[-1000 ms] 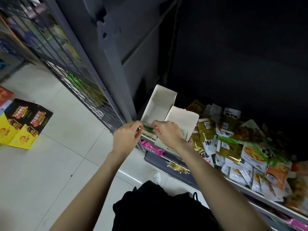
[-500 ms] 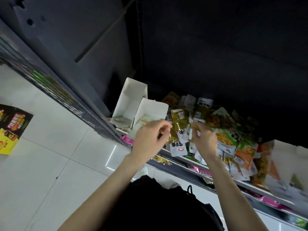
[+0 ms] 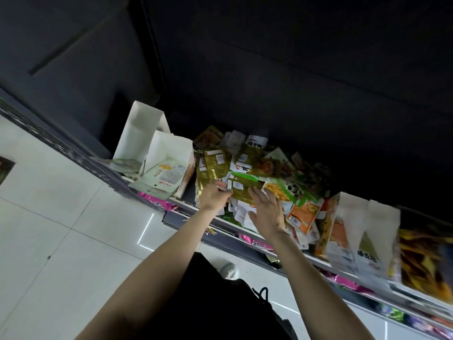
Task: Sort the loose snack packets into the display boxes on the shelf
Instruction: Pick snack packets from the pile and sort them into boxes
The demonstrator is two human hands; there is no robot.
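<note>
A heap of loose snack packets (image 3: 259, 173) covers the middle of the shelf (image 3: 326, 265). My left hand (image 3: 214, 197) pinches the edge of a gold-green packet (image 3: 241, 186) at the heap's front. My right hand (image 3: 267, 212) lies over the packets beside it, fingers spread and straight. Two white display boxes stand at the shelf's left end: the far one (image 3: 137, 133) and the near one (image 3: 171, 150), which holds a pale packet with an orange picture (image 3: 166, 174). More display boxes (image 3: 360, 231) stand at the right, blurred.
A lower shelf with pink packets (image 3: 157, 201) juts out below. White tiled floor (image 3: 61, 229) lies to the left. The dark shelf back and upright (image 3: 147, 45) rise behind the boxes. My black clothing (image 3: 215, 303) and a white shoe (image 3: 229, 271) are below.
Both hands have left the white display boxes and moved right onto the loose heap. The view has swung right. My left hand now pinches a gold-green packet.
</note>
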